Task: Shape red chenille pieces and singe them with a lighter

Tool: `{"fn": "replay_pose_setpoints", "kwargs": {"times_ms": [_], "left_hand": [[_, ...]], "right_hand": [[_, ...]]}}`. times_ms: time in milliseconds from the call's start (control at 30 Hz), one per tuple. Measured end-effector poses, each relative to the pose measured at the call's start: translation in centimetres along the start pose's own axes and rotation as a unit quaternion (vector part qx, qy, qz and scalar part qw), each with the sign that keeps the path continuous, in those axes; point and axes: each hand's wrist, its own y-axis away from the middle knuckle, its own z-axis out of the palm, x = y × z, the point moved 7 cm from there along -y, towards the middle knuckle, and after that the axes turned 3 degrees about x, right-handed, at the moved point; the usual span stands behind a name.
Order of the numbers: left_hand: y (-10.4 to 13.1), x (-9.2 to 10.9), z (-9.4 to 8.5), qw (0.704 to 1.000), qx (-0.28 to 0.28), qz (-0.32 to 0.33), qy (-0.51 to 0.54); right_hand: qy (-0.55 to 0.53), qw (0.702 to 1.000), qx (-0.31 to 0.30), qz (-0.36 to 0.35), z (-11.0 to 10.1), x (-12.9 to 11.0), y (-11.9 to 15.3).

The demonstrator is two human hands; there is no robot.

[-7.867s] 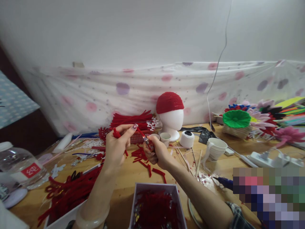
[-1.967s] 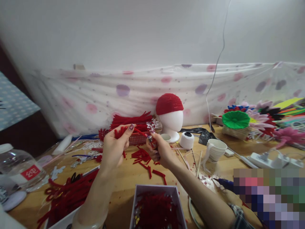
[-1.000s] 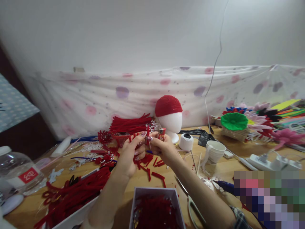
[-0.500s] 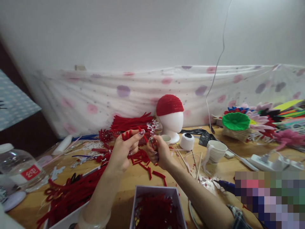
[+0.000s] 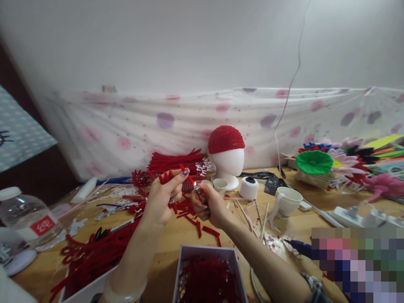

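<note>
Pinched between the thumb and finger of my left hand is a short red chenille stem, slanting down to the right. More red pieces show between that hand's other fingers. My right hand is closed round a lighter, most of which the fingers hide. A small bright flame burns at the lighter's top, by the lower end of the stem. Beneath the hands, cut red chenille pieces lie scattered on the wooden table.
A white box of red pieces stands at the front, another with long red stems to its left. Behind are a foam head with a red cap, thread cone and cup. A bottle stands left; a power strip lies right.
A flame now shows at the lighter in my right hand, beside the red chenille stem's end. Both hands stay in nearly the same place; the view has shifted slightly.
</note>
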Motion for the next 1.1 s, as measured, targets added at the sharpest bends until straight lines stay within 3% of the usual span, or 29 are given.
{"fn": "replay_pose_setpoints", "kwargs": {"times_ms": [367,733,967,1100], "left_hand": [[0.2,-0.1,0.2,1.0,0.001,-0.006,-0.008],[0.2,0.1,0.3,1.0,0.001,-0.005,0.001],[0.4,0.2,0.4,1.0,0.001,-0.005,0.001],[0.3,0.3,0.3,1.0,0.002,0.001,0.002]], "right_hand": [[0.01,1.0,0.023,0.011,0.2,-0.1,0.3],[0.013,1.0,-0.013,0.007,0.2,0.2,0.1],[0.006,1.0,0.005,0.011,0.1,0.2,0.2],[-0.029,0.999,0.045,-0.008,-1.4,-0.5,-0.1]]}}
